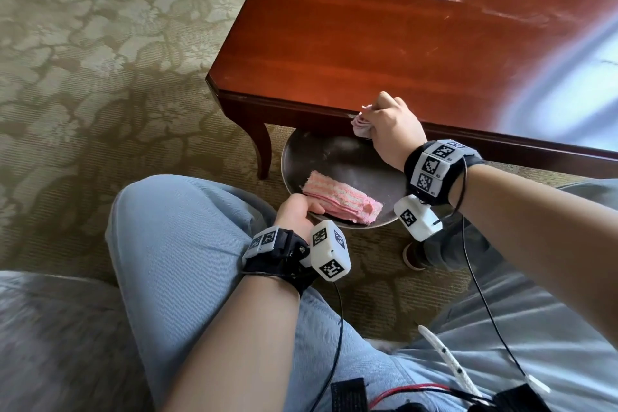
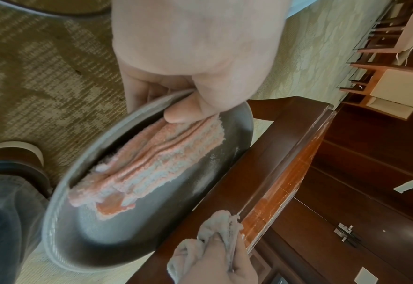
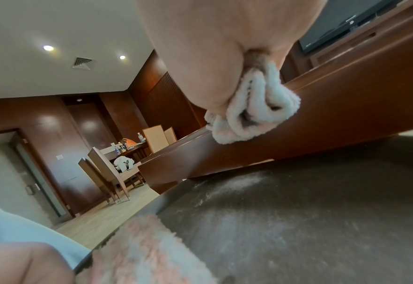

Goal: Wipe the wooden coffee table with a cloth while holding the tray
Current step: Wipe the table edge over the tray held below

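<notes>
1. We see the right hand point(image 1: 391, 124) with its grip closed around a bunched pale cloth point(image 1: 361, 125), pressed against the near edge of the wooden counter point(image 1: 401, 37).
2. We see the left hand point(image 1: 297, 211) pinching the rim of the round dark tray point(image 1: 337, 157), thumb on top; the tray sits just below the counter's edge.
3. A folded pink striped towel point(image 1: 341, 201) lies in the tray.

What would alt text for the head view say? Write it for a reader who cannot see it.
A seated person's right hand grips a bunched cloth at the near edge of a glossy wooden table. Their left hand holds a round dark tray just below that edge, with a folded pink towel on it, above patterned carpet.
</notes>
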{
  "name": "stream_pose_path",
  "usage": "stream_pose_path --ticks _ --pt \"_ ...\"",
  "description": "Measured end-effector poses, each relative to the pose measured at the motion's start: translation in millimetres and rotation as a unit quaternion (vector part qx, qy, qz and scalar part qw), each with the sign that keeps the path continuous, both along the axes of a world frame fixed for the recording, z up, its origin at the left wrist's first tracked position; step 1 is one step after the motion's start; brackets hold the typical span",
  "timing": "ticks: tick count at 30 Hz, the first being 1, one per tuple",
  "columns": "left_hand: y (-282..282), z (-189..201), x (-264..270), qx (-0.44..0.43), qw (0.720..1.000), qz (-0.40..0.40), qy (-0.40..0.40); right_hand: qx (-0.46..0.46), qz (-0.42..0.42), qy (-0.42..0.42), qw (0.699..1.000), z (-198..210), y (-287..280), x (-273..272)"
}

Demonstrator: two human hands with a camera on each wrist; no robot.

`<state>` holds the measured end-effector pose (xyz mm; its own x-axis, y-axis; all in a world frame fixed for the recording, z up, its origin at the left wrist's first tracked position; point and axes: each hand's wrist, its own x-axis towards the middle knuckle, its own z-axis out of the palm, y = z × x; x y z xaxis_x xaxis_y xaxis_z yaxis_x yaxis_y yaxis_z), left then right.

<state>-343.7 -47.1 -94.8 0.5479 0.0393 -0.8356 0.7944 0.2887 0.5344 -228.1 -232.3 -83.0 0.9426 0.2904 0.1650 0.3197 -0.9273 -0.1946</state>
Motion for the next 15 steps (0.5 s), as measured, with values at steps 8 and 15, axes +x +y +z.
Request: stream_pose_path --ticks 8,15 --pt "4.0 5.4 -19.4 -0.072 0.997 0.016 0.024 0.001 0.022 0.016 1.0 2.9 13.2 10.6" --pt "4.7 5.4 -20.2 -0.029 0.999 0.01 0.017 0.005 0.088 0.074 0.993 19.2 18.6 13.5"
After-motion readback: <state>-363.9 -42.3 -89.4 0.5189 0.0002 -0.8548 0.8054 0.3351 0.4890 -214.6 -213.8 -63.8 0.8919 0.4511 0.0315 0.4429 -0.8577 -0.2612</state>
